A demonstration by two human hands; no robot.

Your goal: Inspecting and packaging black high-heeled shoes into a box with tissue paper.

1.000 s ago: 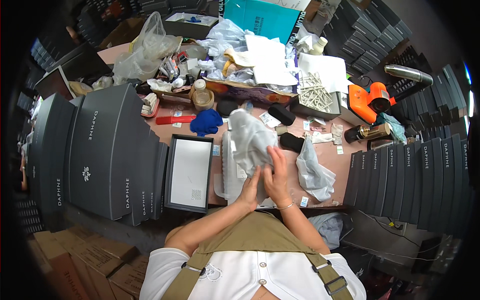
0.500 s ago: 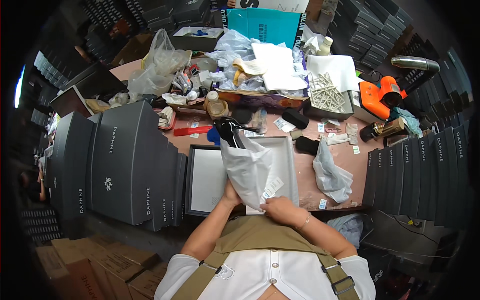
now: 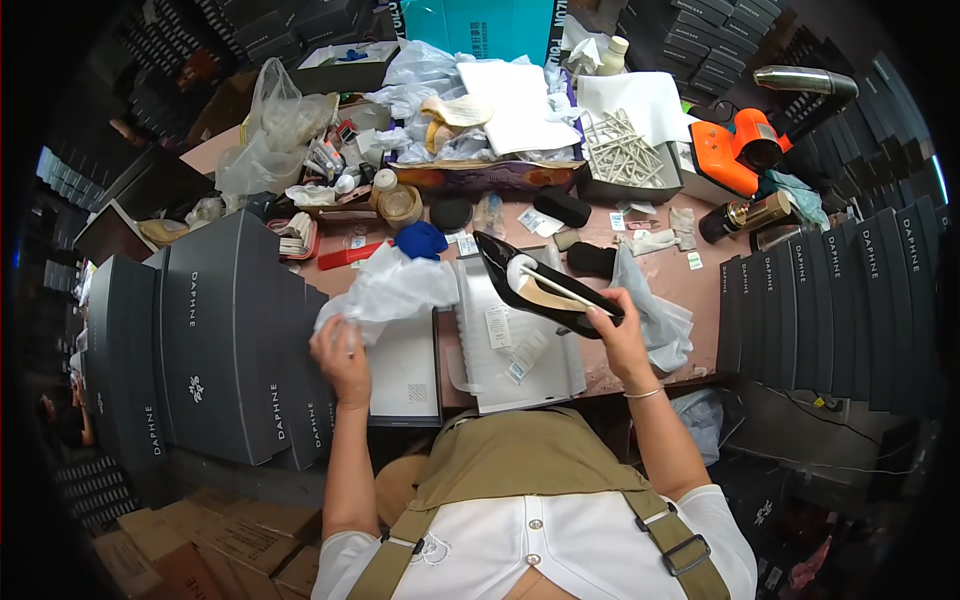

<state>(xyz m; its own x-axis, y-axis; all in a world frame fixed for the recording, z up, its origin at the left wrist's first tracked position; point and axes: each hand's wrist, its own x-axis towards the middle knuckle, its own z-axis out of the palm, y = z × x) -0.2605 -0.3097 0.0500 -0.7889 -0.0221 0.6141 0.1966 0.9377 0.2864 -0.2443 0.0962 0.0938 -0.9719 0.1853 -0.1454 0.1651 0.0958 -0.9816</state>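
Note:
My right hand point(image 3: 618, 330) holds a black patent high-heeled shoe point(image 3: 540, 285) by its rear, toe pointing up and left, over an open shoe box point(image 3: 520, 350) lined with white. A white stick runs through the shoe. My left hand point(image 3: 340, 352) grips a crumpled white plastic bag point(image 3: 395, 288) out to the left, above the box lid point(image 3: 405, 370) that lies beside the box. Small paper tags lie inside the open box.
Stacks of dark grey shoe boxes point(image 3: 210, 340) stand at my left and more dark grey shoe boxes point(image 3: 840, 310) at my right. The pink table's point(image 3: 690, 285) far side is crowded: a blue cloth point(image 3: 420, 240), black sponges, an orange tool point(image 3: 740, 150), a tray of white sticks point(image 3: 625, 150), plastic bags, papers.
The shoe came out of the white bag. My left hand carried the bag off to the left; my right hand now holds the bare black shoe over the box.

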